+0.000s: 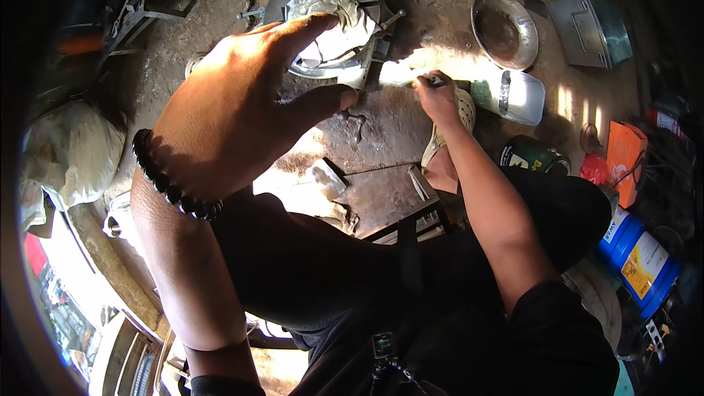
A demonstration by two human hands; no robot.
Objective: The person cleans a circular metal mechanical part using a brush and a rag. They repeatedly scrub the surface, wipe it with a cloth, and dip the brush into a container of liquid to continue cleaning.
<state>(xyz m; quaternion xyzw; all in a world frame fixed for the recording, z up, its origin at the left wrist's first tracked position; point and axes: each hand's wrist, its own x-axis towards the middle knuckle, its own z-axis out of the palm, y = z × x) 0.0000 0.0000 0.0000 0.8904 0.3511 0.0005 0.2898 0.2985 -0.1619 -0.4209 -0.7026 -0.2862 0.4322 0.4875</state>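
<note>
My left hand (227,99) is raised close to the camera, thumb and forefinger apart, with a black bead bracelet (163,187) at the wrist. Nothing shows in its grip; the other fingers are mostly hidden. Beyond it on the floor is a round slotted metal table (282,7) with small handles, and a pale crumpled cloth (356,18) lies on top. Further right, my right hand (438,97) is closed low over the floor. From it a whitish, brush-like thing (398,73) points left toward the metal table, its outline washed out by sunlight.
A shallow metal bowl (504,29), a metal box (581,31) and a clear plastic container (522,95) stand at the far right. Closer are a dark green can (535,154), an orange case (625,161) and a blue bucket (642,260). My shod foot (465,108) is beside my right hand.
</note>
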